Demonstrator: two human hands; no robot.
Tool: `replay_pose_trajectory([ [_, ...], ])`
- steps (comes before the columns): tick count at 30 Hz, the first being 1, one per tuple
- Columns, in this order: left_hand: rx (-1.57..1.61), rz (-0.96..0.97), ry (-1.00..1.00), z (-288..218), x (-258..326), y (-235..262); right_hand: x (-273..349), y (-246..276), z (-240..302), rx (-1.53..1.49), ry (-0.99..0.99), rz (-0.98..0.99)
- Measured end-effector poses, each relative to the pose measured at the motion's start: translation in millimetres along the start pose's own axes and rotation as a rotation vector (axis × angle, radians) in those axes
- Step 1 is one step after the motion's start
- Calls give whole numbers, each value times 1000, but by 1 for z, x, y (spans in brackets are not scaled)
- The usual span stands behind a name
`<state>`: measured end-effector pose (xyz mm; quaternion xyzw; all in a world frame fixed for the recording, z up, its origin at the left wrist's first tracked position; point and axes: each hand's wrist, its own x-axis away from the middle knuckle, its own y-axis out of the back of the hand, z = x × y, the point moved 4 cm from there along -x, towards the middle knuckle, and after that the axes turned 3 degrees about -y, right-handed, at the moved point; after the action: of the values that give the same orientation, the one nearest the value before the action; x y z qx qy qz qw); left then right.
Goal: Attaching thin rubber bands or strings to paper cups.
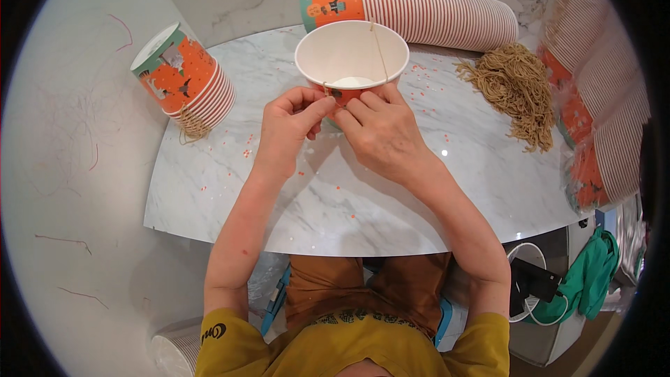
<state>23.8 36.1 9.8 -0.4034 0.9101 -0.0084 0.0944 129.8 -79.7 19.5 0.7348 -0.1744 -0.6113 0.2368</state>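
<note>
Lighting is bright and mostly even, apparently from above. Soft, diffuse shadows fall on the table point(377, 218) beneath the left hand point(285, 132) and right hand point(387, 138) and between the forearms point(241, 223). The inside of the cup point(335, 56) is pale with little tonal detail. Glare streaks the clear plastic wrap point(583, 91) at right; the area under the table is darker. Fingers show no marked motion blur. Fisheye distortion bows the table's front edge, the rim softens, and the corners fall to black.
</note>
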Motion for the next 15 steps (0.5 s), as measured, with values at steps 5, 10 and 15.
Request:
replay_pose_trajectory([
  [5, -9, 6, 14, 1, 1, -1, 2, -3, 1, -15, 13, 28],
  [10, 19, -16, -17, 1, 1, 1, 1, -3, 4, -24, 14, 43],
  [15, 46, -71, -29, 1, 2, 3, 0, -2, 8, -71, 37, 62],
])
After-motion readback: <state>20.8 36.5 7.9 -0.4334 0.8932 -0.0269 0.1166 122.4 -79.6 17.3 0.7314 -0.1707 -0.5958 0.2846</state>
